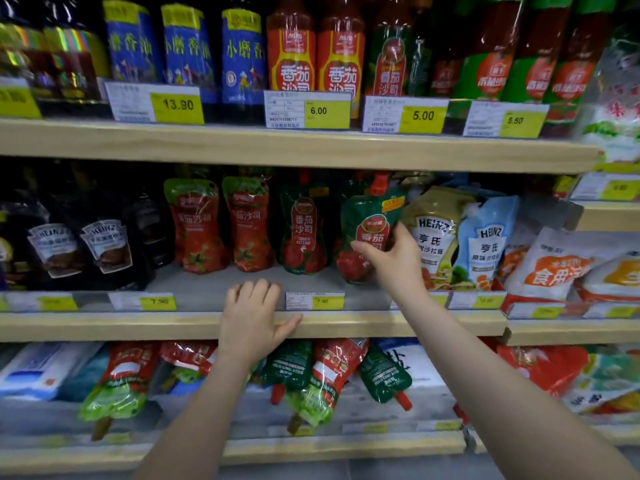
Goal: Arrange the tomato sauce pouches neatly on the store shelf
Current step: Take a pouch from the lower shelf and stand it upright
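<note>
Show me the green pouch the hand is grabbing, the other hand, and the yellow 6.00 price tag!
Green pouch [369, 220], head view, on its front label.
Left hand [251, 317], head view, on its back.
Price tag [323, 112], head view, on its yellow part.

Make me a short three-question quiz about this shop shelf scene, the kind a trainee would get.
1. True or false: the right hand grips a green tomato sauce pouch.
2. Where does the left hand rest? A) on a bottle B) on the middle shelf's front edge C) on the floor
3. How many red tomato sauce pouches stand upright on the middle shelf, left of the green ones?

Key: 1 true; 2 B; 3 two.
</note>
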A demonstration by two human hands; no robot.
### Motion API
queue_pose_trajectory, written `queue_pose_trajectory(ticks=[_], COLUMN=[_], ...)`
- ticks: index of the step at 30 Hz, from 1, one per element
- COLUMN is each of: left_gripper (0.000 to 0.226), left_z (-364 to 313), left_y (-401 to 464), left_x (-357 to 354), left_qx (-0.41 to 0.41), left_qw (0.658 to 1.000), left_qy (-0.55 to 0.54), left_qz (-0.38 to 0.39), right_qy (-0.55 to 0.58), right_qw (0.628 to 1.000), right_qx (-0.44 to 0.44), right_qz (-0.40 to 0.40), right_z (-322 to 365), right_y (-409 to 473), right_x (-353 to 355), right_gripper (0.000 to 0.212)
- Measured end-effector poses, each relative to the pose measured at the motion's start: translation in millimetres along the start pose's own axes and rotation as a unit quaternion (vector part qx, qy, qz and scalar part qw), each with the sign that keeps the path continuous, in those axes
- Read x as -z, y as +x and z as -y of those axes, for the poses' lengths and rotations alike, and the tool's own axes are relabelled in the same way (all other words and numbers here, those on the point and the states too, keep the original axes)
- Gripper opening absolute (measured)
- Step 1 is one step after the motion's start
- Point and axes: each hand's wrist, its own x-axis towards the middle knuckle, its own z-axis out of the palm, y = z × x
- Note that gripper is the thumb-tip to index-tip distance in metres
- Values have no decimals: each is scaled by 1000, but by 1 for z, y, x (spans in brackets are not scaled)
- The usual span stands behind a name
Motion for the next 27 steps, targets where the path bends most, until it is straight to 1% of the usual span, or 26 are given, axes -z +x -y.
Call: queue_pose_trajectory(ticks=[2,7,11,14,16,19,21,23,27], left_gripper=[53,56,56,56,56,55,55,54,55], left_z=[1,3,2,1,0,0,0,0,1], left_y=[-1,-1,-1,-1,-1,-1,-1,-1,-1], left_x=[-5,-9,-7,-4,-3,-2,-3,-4,-8], left_qx=[-6,-11,-6,-1,0,0,1,1,3], left_qw=[1000,1000,1000,1000,1000,1000,1000,1000,1000], left_qy=[5,15,11,9,6,1,-2,-9,-6], left_qz=[-15,-23,-18,-13,-10,-6,-5,-8,-21], right_qy=[-31,-65,-106,-209,-250,-232,-225,-233,-235], right_qw=[999,995,991,977,967,971,972,969,968], right_qx=[-23,-64,-81,-41,-13,-49,-72,-78,-89], right_qz=[-1,-28,-19,-25,-40,-22,-13,-9,-14], right_z=[-9,-24,-25,-25,-24,-19,-18,-19,-26], right_y=[6,13,11,-2,-7,-6,-1,6,20], right_x=[-8,-23,-24,-18,-16,-21,-26,-30,-38], right_gripper=[50,50,61,68,71,72,66,60,56])
